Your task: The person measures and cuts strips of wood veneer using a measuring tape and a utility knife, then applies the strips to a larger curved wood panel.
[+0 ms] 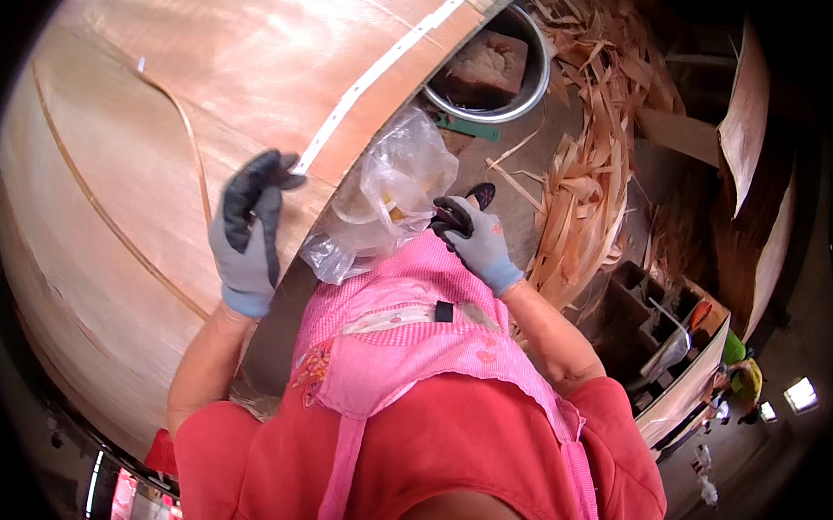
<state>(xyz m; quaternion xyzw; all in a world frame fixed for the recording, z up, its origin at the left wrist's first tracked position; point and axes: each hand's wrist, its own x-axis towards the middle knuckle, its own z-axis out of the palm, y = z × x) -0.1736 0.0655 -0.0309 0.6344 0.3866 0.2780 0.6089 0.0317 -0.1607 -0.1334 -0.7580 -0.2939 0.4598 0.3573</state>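
Note:
My left hand (pixel 250 228), in a grey glove with black fingers, is over the edge of a broad wood veneer sheet (pixel 231 64). Its fingers are curled together at the lower end of a strip of white perforated tape (pixel 371 74), which runs along the sheet's edge. In a matching glove, my right hand (pixel 476 237) is closed beside a clear plastic bag (pixel 398 163) near my lap. Whatever its curled fingers hold is hidden. Something yellowish shows inside the bag. A dark oval object (pixel 481 195) is just beyond the right fingers.
A metal basin (pixel 541 83) with a brown block (pixel 490 63) in it stands beyond the sheet's edge, a green strip (pixel 468 126) beside it. Veneer scraps (pixel 585 178) are heaped to the right. A divided box (pixel 657 342) holding tools is at the lower right.

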